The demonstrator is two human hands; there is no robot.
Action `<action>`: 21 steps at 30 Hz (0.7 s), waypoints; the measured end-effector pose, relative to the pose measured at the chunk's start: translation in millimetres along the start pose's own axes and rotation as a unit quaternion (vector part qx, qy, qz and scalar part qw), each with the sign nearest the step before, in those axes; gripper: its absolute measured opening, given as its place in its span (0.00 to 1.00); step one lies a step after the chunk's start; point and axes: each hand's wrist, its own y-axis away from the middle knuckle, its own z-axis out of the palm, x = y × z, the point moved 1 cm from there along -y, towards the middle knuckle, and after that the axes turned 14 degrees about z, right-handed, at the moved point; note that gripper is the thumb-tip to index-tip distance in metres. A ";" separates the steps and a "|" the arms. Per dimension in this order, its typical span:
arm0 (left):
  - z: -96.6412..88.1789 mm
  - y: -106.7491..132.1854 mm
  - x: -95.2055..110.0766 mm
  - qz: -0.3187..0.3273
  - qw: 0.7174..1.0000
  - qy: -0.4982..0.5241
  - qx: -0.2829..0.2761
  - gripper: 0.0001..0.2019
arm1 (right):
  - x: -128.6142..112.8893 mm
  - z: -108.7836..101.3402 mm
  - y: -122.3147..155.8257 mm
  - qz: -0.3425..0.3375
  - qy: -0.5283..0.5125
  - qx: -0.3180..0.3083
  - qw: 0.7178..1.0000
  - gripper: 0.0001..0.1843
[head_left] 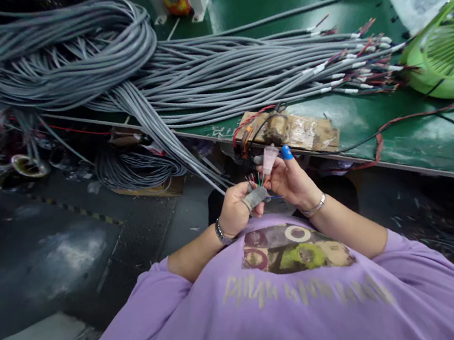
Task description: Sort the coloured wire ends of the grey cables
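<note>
My left hand (236, 207) is closed around the end of a grey cable, with grey wrapping on its thumb. Thin coloured wires (261, 178) fan out from that end. Facing it, my right hand (295, 183) has its fingers bent in at the wires, and a blue cover sits on one raised fingertip. A pinkish-white tapered piece (269, 160) stands by the right fingers; whether it is worn or held I cannot tell. Several grey cables (183, 148) run down from the bench toward my left hand.
A large bundle of grey cables (238, 72) lies along the green bench (419, 141), its stripped ends near a lime-green fan (443, 47). A taped cardboard piece (298, 131) and a red-black lead (378, 141) lie at the bench edge. Below is a cable coil (137, 169).
</note>
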 end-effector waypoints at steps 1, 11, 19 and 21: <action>-0.1 2.0 0.5 0.010 1.000 -0.002 0.004 0.22 | -0.6 0.2 0.1 0.004 0.002 -0.009 1.000 0.31; 8.2 -2.6 -3.0 0.021 0.999 0.014 0.048 0.20 | 3.2 -3.3 -3.4 -0.092 0.033 0.017 0.995 0.21; 11.1 -5.6 -4.9 0.005 0.999 0.001 0.053 0.22 | 7.3 -3.5 -13.7 -0.095 0.035 0.029 0.994 0.27; 10.9 -6.1 -5.8 0.004 0.999 -0.002 0.052 0.22 | 4.5 -1.8 -14.8 -0.053 0.018 0.007 0.998 0.28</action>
